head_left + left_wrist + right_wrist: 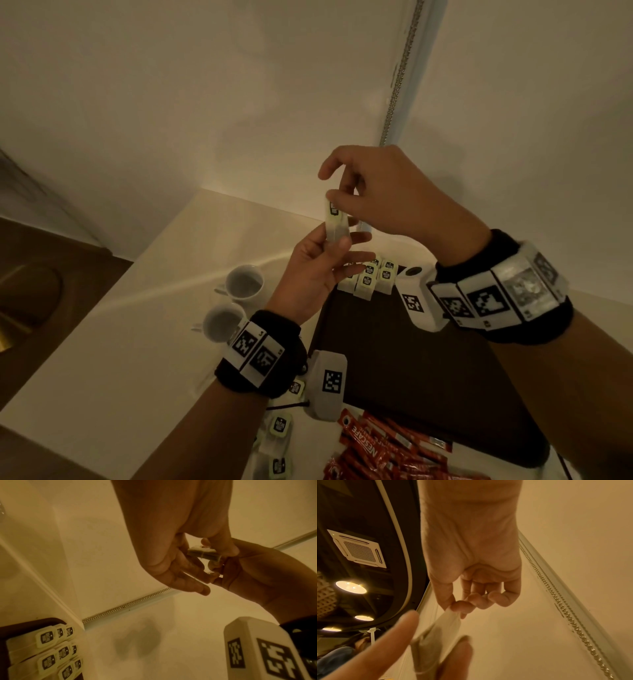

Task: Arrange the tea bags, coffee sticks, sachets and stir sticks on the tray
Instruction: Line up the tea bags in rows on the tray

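Observation:
One tea bag [336, 224] with a green tag is held up in the air over the table's far corner. My left hand [346, 244] grips its lower part between thumb and fingers. My right hand [333, 200] pinches its top by the tag. The left wrist view shows the tea bag [203, 553] edge-on between both hands. In the right wrist view the tea bag [440, 635] hangs from my right fingertips [458, 606]. A dark tray [394, 359] lies below, with several tea bags [371, 279] in rows at its far end. Red coffee sticks [376, 452] lie heaped near the tray's front edge.
Two white cups [245, 282] [222, 322] stand on the white table left of the tray. Several loose tea bags [279, 435] lie on the table under my left forearm. A wall rises directly behind the table.

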`<control>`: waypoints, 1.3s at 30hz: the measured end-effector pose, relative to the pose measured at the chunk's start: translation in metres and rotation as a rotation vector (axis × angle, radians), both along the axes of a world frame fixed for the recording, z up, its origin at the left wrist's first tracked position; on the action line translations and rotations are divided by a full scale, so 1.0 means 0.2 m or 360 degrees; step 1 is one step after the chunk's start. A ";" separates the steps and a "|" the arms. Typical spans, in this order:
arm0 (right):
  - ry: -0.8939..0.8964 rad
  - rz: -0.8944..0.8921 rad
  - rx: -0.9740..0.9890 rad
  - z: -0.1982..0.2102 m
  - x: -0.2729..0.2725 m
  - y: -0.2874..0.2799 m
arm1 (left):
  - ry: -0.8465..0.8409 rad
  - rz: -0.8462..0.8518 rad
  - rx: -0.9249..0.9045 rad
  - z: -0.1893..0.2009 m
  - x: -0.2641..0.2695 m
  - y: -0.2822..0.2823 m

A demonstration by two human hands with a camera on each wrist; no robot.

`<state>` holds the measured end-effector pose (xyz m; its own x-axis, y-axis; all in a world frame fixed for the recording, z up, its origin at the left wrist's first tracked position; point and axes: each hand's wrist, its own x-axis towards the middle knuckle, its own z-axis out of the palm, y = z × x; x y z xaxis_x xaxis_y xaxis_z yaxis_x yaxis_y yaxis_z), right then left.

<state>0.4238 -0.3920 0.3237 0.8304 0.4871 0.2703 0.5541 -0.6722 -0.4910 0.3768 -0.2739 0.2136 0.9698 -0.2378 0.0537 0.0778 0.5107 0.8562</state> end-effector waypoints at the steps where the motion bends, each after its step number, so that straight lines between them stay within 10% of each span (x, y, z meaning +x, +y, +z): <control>1: 0.0010 -0.0001 0.0004 0.00 0.00 0.00 | 0.0010 0.0006 -0.0012 0.00 0.00 0.00; 30: 0.0106 0.0002 0.0065 -0.15 0.04 -0.09 | 0.0142 0.0284 0.0093 -0.06 0.02 0.05; 39: 0.0694 -0.0422 -0.0184 -0.75 0.13 -0.42 | 0.0118 0.0467 0.0612 -0.23 -0.10 0.33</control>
<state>0.4489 -0.4753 0.1731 0.9527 0.2510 -0.1715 0.1179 -0.8251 -0.5526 0.3568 -0.2070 0.1668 0.9968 0.0573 -0.0561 0.0458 0.1678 0.9848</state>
